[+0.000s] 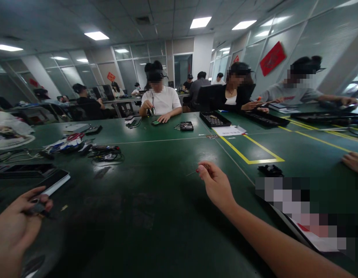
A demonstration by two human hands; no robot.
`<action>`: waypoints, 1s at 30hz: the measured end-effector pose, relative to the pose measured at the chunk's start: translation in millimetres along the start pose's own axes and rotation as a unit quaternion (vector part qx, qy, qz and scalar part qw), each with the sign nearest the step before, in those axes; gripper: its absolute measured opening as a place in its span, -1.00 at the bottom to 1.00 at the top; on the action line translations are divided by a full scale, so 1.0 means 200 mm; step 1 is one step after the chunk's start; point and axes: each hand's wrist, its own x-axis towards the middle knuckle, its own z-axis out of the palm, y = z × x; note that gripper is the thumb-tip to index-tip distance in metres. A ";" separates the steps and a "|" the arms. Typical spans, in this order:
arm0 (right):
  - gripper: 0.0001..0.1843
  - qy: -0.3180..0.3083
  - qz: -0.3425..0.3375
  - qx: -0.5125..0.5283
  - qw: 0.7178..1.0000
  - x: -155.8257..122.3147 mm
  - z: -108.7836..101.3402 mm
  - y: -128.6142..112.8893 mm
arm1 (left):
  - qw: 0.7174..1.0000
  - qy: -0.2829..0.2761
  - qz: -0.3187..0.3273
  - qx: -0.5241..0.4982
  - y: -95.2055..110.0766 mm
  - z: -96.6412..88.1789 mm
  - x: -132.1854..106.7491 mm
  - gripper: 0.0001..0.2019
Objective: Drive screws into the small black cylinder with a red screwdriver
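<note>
My right hand (215, 185) is stretched out over the middle of the green table (156, 185), fingers pinched on a thin pin-like tool (193, 172) that points left. My left hand (14, 227) is at the lower left edge of the view, fingers curled round a small dark part (37, 206) that I cannot name. A phone (53, 181) lies flat just above my left hand.
Cables and small tools (106, 152) lie at the left. A small black part (270, 170) sits near yellow tape lines (248, 156). Black trays (215, 119) and a paper (232, 130) lie further off. Several people sit across the table; another person's hand (354, 162) rests at right.
</note>
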 end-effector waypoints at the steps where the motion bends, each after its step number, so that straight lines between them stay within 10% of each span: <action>1: -0.65 -0.002 0.003 0.005 1.000 0.00 0.00 0.00 | 0.999 -0.001 0.000 -0.043 0.00 0.04 -0.01 -0.69; 11: -0.61 -0.008 0.007 -0.011 1.000 -0.01 0.00 0.02 | 0.956 -0.257 -0.001 -0.143 0.10 0.60 -0.18 -0.62; 19: -0.60 -0.003 0.005 -0.019 1.000 0.00 -0.02 0.02 | 0.922 -0.369 0.112 0.008 -0.09 1.08 -0.40 -0.60; 30: -0.65 0.011 -0.023 0.034 0.999 -0.02 -0.04 -0.03 | 0.838 -0.439 0.297 0.130 -0.29 1.13 -0.57 -0.53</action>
